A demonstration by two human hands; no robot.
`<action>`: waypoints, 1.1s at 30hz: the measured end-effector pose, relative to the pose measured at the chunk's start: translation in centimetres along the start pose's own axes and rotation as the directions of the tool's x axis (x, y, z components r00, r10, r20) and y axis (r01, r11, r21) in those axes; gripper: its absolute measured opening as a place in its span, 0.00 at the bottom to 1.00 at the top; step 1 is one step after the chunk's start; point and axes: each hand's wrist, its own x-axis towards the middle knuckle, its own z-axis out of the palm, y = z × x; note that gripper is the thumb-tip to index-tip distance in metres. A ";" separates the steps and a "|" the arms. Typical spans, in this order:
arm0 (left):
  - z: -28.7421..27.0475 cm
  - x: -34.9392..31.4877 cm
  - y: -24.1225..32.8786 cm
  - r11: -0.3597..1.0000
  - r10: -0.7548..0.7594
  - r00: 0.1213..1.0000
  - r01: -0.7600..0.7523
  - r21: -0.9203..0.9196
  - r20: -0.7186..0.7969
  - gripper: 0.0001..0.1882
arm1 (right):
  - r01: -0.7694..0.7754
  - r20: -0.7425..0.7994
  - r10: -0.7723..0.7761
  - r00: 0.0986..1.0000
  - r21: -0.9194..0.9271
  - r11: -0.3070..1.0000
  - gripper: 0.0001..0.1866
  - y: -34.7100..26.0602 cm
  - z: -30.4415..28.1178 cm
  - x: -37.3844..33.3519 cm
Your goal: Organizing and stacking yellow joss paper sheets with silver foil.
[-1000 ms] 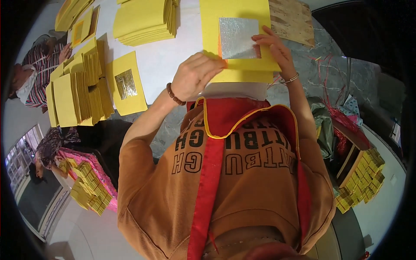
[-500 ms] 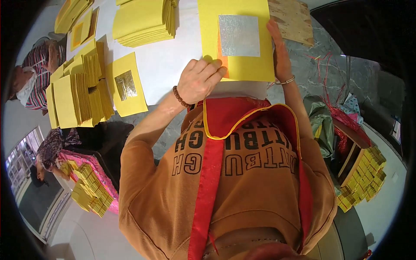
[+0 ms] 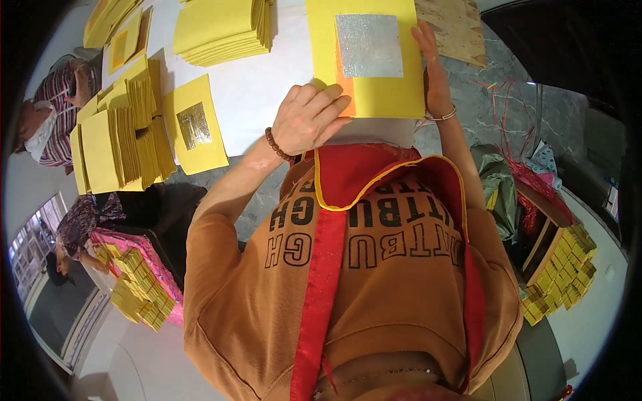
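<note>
"Yellow sheet (image 3: 384, 99) first: where do you have it?"

"Flat at the near right corner of the white table (image 3: 264, 93), a narrow white band showing between it and the near edge. On its face I see a silver patch (image 3: 369, 45), with an orange strip (image 3: 346, 93) running down beside the patch's left edge."

"And the hands?"

"The left hand (image 3: 304, 120) has its fingers bent over the sheet's near left corner, on the orange strip. I can't tell whether the thumb pinches from below or merely rests beside it. The right hand (image 3: 436, 77) is open, fingers straight, standing on edge along the sheet's right side; from my feed I can't say whether it touches."

"How would you handle this step?"

"It looks to me like steadying and squaring. I'd make the right palm a straight fence, pressing evenly so the paper doesn't buckle. On the left I'd use light fingertip pressure, so that the strip doesn't skew or the corner crease. I'd leave the silver patch clear; it looks easy to wrinkle."

"Anything around to mind?"

"A thick yellow stack (image 3: 224, 33) lies to the left, toward the far edge, and a second patched sheet (image 3: 217, 147) by the near left corner. Past the right edge sits a wooden board (image 3: 455, 33). I'd swing the elbows narrowly."
</note>
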 end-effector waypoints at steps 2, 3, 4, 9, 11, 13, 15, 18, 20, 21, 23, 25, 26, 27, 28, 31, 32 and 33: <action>0.1 -0.1 0.0 1.000 -0.009 1.000 0.009 -0.009 0.001 0.19 | -0.012 -0.008 0.013 1.000 0.029 1.000 0.30 -0.3 0.1 -0.3; 0.1 -0.1 -0.1 1.000 -0.011 1.000 0.011 -0.008 0.001 0.19 | -0.022 -0.015 0.023 1.000 0.059 0.998 0.31 -0.6 0.1 -0.5; 0.1 -0.2 -0.2 1.000 -0.009 1.000 0.009 -0.012 0.007 0.19 | -0.022 -0.014 0.023 1.000 0.060 0.998 0.31 -0.9 0.2 -0.6; -0.5 -0.2 -0.6 1.000 -0.016 0.999 0.017 -0.014 0.038 0.27 | -0.024 -0.028 0.030 0.999 0.184 0.983 0.37 -2.3 1.5 -2.0; -0.4 -0.3 -0.7 0.991 -0.134 0.989 0.136 -0.019 0.060 0.36 | -0.049 -0.026 0.055 0.998 0.183 0.982 0.38 -2.8 1.4 -2.4; 0.3 -0.3 -0.8 0.984 -0.149 0.986 0.154 -0.088 0.069 0.39 | -0.075 -0.029 0.081 0.996 0.183 0.980 0.39 -2.9 1.4 -2.7; 1.0 -0.5 -0.9 0.973 -0.164 0.984 0.174 -0.155 0.077 0.43 | -0.061 -0.019 0.069 0.997 0.268 0.962 0.40 -2.7 1.5 -3.0; 1.6 -0.7 -0.8 0.973 -0.179 0.981 0.187 -0.135 0.069 0.43 | -0.057 -0.020 0.060 0.998 0.140 0.989 0.41 -3.0 1.3 -2.9; 1.6 -0.7 -0.7 0.972 -0.207 0.972 0.218 -0.092 0.113 0.42 | -0.078 -0.022 0.082 0.996 0.150 0.986 0.40 -2.7 1.5 -3.2; 1.4 -0.7 -0.7 0.972 -0.208 0.972 0.218 -0.092 0.112 0.42 | -0.098 -0.021 0.102 0.995 0.161 0.982 0.39 -2.6 1.5 -3.1; 0.8 -0.7 -0.6 0.977 -0.208 0.961 0.196 0.083 0.181 0.39 | -0.071 -0.023 0.073 0.997 0.075 0.995 0.37 -2.9 1.4 -3.1; -0.1 -0.3 -0.1 0.981 -0.183 0.970 0.169 0.096 0.163 0.37 | -0.045 -0.023 0.045 0.999 -0.012 0.999 0.36 -3.1 1.1 -3.2; -0.4 -0.1 0.0 0.984 -0.157 0.977 0.142 0.111 0.146 0.35 | -0.032 -0.016 0.031 0.999 -0.052 0.998 0.35 -3.0 0.8 -3.4; -0.7 0.0 0.2 0.984 -0.158 0.977 0.142 0.112 0.146 0.35 | -0.017 -0.007 0.016 1.000 -0.091 0.996 0.34 -2.9 0.6 -3.6; -0.9 0.1 0.3 0.989 -0.136 0.978 0.124 0.085 0.157 0.33 | -0.016 -0.007 0.016 1.000 -0.091 0.996 0.34 -2.9 0.4 -3.8; -0.7 0.1 -0.1 0.993 -0.107 0.980 0.099 0.057 0.167 0.28 | -0.002 0.044 0.009 0.999 -0.150 0.989 0.34 -3.2 0.1 -4.0; -0.6 0.1 -0.4 0.994 -0.101 0.981 0.093 0.056 0.169 0.26 | -0.001 0.085 0.017 0.996 -0.186 0.983 0.32 -3.6 0.2 -4.2; -0.7 0.3 -0.4 0.994 -0.098 0.981 0.090 0.058 0.165 0.26 | 0.004 0.125 0.024 0.992 -0.223 0.975 0.29 -3.9 0.3 -4.3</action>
